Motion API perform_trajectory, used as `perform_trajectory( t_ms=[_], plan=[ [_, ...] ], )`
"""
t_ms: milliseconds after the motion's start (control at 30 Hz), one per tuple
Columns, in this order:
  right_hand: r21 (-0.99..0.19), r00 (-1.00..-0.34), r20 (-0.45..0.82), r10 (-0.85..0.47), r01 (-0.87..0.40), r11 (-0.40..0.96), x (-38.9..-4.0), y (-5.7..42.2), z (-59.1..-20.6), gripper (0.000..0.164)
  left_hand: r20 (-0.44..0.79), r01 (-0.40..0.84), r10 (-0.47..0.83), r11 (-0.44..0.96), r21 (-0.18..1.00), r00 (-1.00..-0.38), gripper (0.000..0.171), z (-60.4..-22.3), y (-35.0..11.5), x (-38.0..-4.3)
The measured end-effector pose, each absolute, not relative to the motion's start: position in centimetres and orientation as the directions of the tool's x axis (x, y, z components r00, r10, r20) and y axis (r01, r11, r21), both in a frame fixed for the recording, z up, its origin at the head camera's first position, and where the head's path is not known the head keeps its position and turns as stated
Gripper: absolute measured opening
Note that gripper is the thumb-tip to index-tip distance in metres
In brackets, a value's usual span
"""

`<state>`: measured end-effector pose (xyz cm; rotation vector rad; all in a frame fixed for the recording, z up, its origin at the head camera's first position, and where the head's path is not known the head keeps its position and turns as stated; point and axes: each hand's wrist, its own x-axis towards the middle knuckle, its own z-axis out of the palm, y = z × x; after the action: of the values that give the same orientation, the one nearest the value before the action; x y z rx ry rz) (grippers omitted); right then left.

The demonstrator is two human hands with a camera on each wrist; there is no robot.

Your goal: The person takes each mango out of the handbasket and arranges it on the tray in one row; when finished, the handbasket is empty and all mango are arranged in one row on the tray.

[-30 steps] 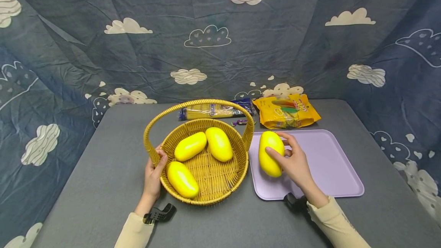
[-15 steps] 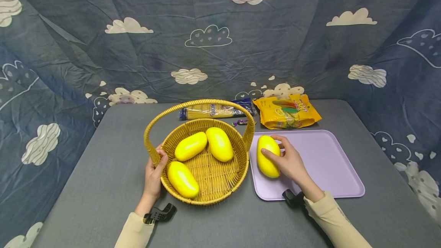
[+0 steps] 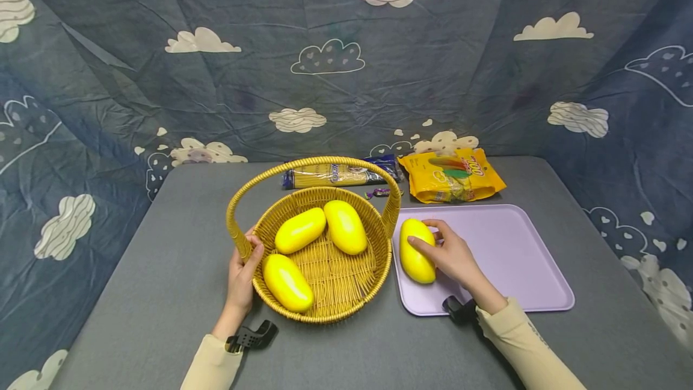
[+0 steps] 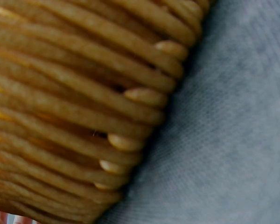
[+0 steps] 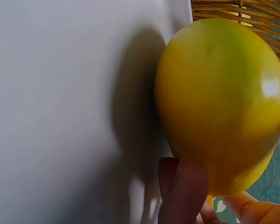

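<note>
A round wicker basket with a tall arched handle stands left of centre, and three yellow mangoes lie in it. My left hand grips the basket's left side at the foot of the handle, thumb over the rim. In the left wrist view the woven basket wall fills most of the picture, with a bit of the fingers at the lower corner. My right hand holds a fourth mango between thumb and fingers, low over the left part of a lilac tray. The right wrist view shows that mango close above the tray surface.
Behind the basket lies a pack of spaghetti, with a small purple-wrapped candy in front of it. A yellow bag rests behind the tray. A grey cloth with clouds hangs along the table's back and sides.
My right hand has lowered the mango toward the tray and shifted it slightly left and nearer to me. My left hand and the basket stay in place.
</note>
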<state>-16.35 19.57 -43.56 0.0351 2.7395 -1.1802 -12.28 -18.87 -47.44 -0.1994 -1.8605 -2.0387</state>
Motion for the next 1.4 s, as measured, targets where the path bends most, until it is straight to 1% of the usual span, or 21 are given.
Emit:
perform_trajectory(
  t_ms=[467,800,967,1133,1267,1400],
  plan=[
    [-0.676,-0.965,-0.254,-0.069,0.127,0.726,-16.7,19.8,-43.5,0.081,0.350,0.364,-0.175,-0.058,0.930,-0.920,0.014,-47.4,-18.8,-12.2],
    [-0.663,-0.962,-0.245,-0.121,0.075,0.745,-16.9,20.2,-43.5,0.081,0.362,0.377,-0.172,-0.067,0.924,-0.916,0.014,-47.3,-18.7,-12.3],
    [-0.637,-0.968,-0.217,-0.125,0.044,0.769,-16.7,20.5,-43.4,0.080,0.366,0.381,-0.170,-0.070,0.922,-0.915,0.012,-47.4,-18.8,-12.3],
    [-0.624,-0.977,-0.175,-0.123,0.014,0.781,-16.4,20.9,-43.2,0.078,0.361,0.378,-0.173,-0.081,0.922,-0.916,0.017,-47.4,-18.8,-12.3],
    [-0.609,-0.987,-0.108,-0.121,-0.031,0.793,-16.0,21.3,-42.9,0.074,0.353,0.370,-0.177,-0.076,0.926,-0.919,0.019,-47.4,-18.8,-12.4],
    [-0.581,-0.995,-0.002,-0.096,-0.077,0.810,-15.4,21.5,-42.6,0.063,0.355,0.370,-0.173,-0.064,0.927,-0.919,0.016,-47.5,-18.9,-12.4]
  ],
)
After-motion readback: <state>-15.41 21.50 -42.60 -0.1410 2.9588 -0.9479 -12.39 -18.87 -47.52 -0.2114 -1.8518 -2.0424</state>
